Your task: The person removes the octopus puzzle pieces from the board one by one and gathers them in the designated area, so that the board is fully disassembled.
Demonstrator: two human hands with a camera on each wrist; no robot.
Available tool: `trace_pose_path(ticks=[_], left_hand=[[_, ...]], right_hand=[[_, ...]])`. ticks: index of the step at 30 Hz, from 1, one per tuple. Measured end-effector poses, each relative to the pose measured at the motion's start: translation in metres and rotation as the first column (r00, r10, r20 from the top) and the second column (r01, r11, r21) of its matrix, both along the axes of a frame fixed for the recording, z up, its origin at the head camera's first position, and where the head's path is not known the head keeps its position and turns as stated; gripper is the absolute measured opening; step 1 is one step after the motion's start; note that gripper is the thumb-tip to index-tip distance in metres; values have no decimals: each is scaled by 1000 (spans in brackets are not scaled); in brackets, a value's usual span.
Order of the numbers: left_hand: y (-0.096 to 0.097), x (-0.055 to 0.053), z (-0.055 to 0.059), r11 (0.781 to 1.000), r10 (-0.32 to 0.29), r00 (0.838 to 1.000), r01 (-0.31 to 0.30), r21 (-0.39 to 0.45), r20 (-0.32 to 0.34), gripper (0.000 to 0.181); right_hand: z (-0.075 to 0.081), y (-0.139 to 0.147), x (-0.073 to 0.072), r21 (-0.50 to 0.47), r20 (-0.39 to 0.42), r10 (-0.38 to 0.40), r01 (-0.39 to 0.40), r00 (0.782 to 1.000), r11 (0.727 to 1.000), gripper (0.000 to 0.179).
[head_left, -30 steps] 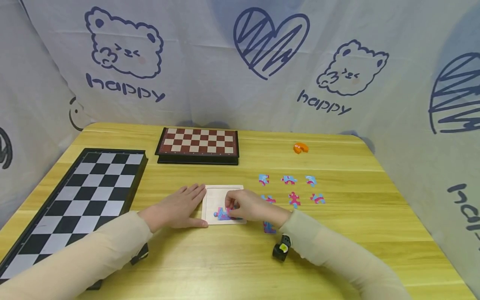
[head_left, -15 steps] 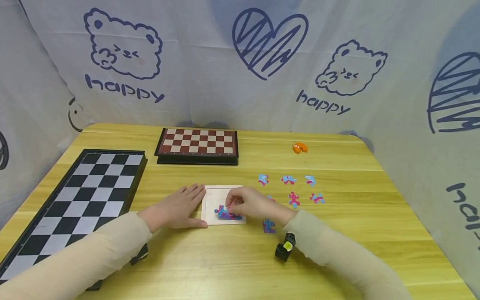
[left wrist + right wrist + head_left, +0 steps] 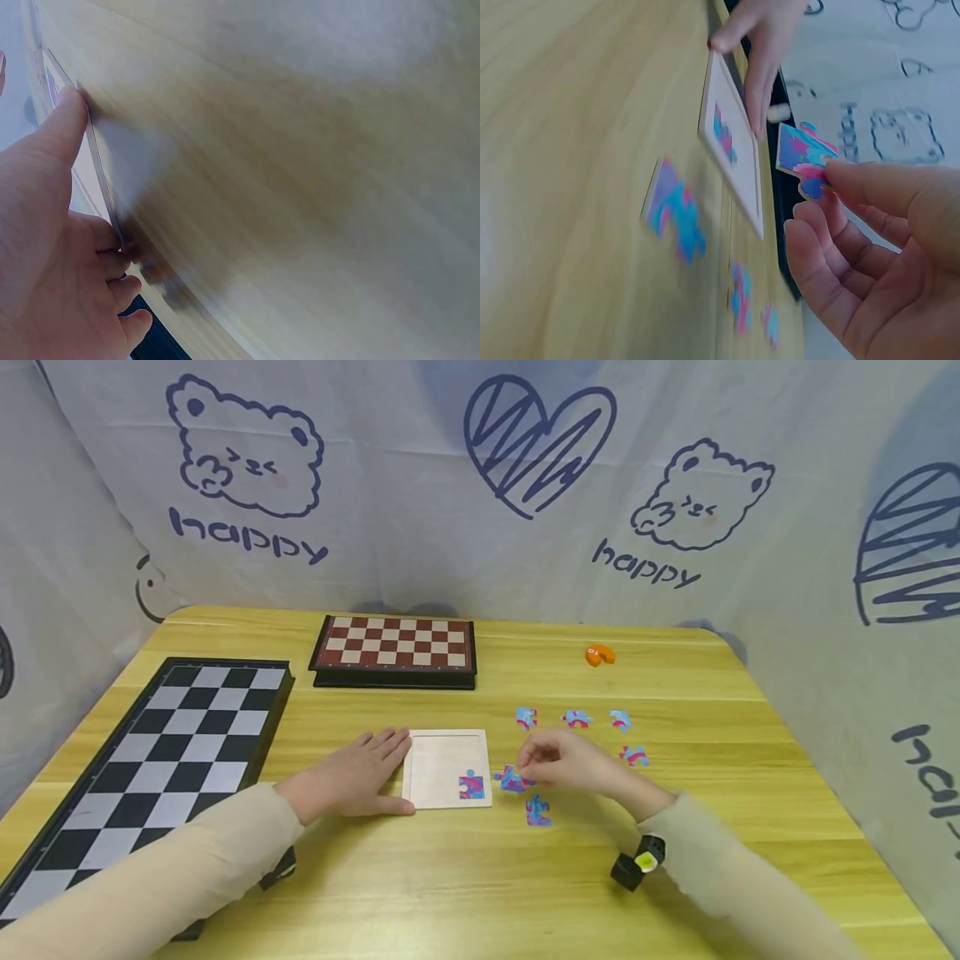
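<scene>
Between thumb and fingers my right hand (image 3: 566, 764) pinches a blue and pink jigsaw piece (image 3: 796, 152), held above the table to the right of the white puzzle tray (image 3: 435, 760). One purple-blue jigsaw piece (image 3: 471, 787) lies in the tray's near right corner. My left hand (image 3: 352, 777) lies flat with fingers spread, its thumb and fingertips touching the tray's left edge. Just below the held piece, another jigsaw piece (image 3: 537, 811) rests on the table. In the left wrist view, the left thumb (image 3: 64, 124) presses against the tray's rim.
Loose jigsaw pieces lie right of the tray, among them a top-row piece (image 3: 577, 718) and a pink one (image 3: 634, 756). A black-and-white chessboard (image 3: 187, 735) stands at the left, a brown chessboard (image 3: 397, 643) at the back. An orange object (image 3: 600, 655) sits at the far right.
My right hand has lifted a jigsaw piece out of the tray and moved right with it. The other piece stays in the tray's corner. My left hand has not moved.
</scene>
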State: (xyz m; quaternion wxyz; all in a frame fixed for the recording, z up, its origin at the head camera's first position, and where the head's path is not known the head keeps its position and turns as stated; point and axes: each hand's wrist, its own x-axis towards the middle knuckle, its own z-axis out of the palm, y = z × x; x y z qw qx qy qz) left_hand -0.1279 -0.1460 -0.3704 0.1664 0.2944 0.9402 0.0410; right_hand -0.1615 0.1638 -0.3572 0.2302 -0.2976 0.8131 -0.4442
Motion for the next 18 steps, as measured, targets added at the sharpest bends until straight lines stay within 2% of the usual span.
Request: trace_pose_path(ticks=[10, 18], left_hand=[[1, 0, 0, 1000, 0, 1000, 0, -9, 2, 91], [1, 0, -1, 1000, 5, 1000, -5, -7, 5, 91]], right_hand=[[-11, 63, 9, 75, 73, -82, 77, 994, 994, 9], [-20, 95, 11, 133, 94, -121, 108, 988, 985, 9]])
